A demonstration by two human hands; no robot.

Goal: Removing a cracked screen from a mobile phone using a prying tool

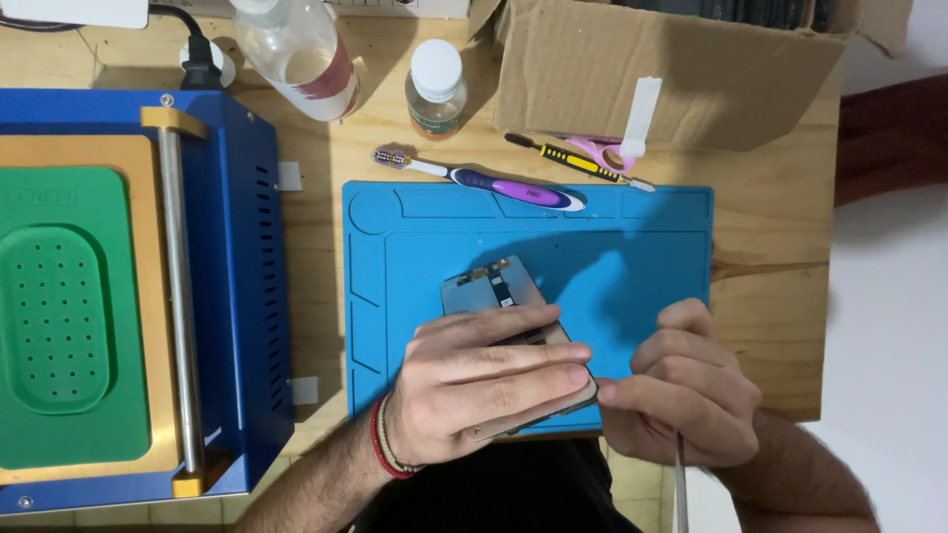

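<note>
A grey phone screen panel (491, 289) with small flex connectors on its back lies tilted over the blue work mat (632, 286). My left hand (474, 390) lies flat across its lower half and grips it. My right hand (681, 390) is curled at the panel's lower right corner, fingertips touching its edge. A thin metal tool (680, 489) runs down from that hand toward the bottom of the view.
A blue machine (237, 286) with a green perforated pad (59, 316) fills the left. Behind the mat lie a purple toothbrush (494, 183), a yellow-black screwdriver (568, 158), pink scissors (604, 150), two bottles (296, 54) (435, 89) and a cardboard box (671, 74).
</note>
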